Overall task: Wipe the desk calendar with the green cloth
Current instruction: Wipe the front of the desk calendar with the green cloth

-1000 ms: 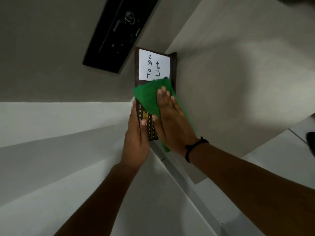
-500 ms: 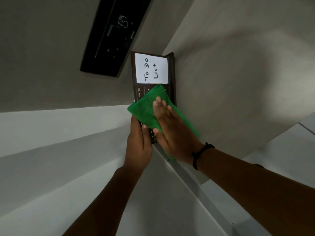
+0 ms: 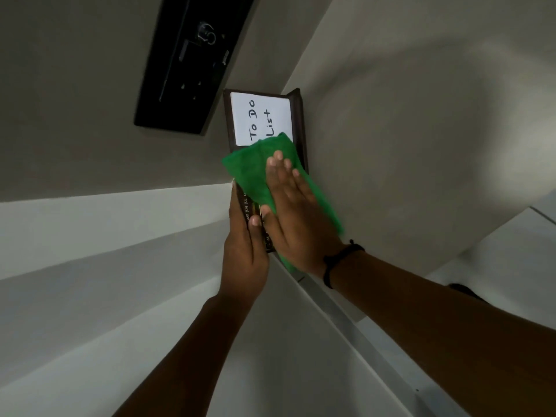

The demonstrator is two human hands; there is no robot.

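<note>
- Step in hand, as we read it: mid-wipe on the desk calendar (image 3: 296, 121). It stands against the pale wall at the far end of the white ledge (image 3: 90, 224), just right of a black wall panel (image 3: 186, 64).
- Our right hand (image 3: 296, 218) lies flat on the green cloth (image 3: 255, 173), palm down, pressing it onto the calendar's middle face. Fingers are straight and close together, pointing far; the thumb is out to the left, on the cloth's near edge. Nothing is pinched: the cloth is held by palm pressure only.
- Our left hand (image 3: 245, 251) clamps the calendar's near-left edge, thumb on the front face by the month strip (MAY, JUN, JUL readable), the other fingers wrapped behind and hidden.
- Both forearms reach up from the near side; a black band (image 3: 337, 263) sits on the right wrist.
- The cloth's far edge overlaps the near part of the white "To Do List" card (image 3: 261, 115); the rest of the card is uncovered.
- Next move, our call: slide the cloth over the card, keep the palm flat and the left hand bracing so the calendar doesn't tip or skid.
- The near-right tail of the cloth hangs loose beyond the calendar.
</note>
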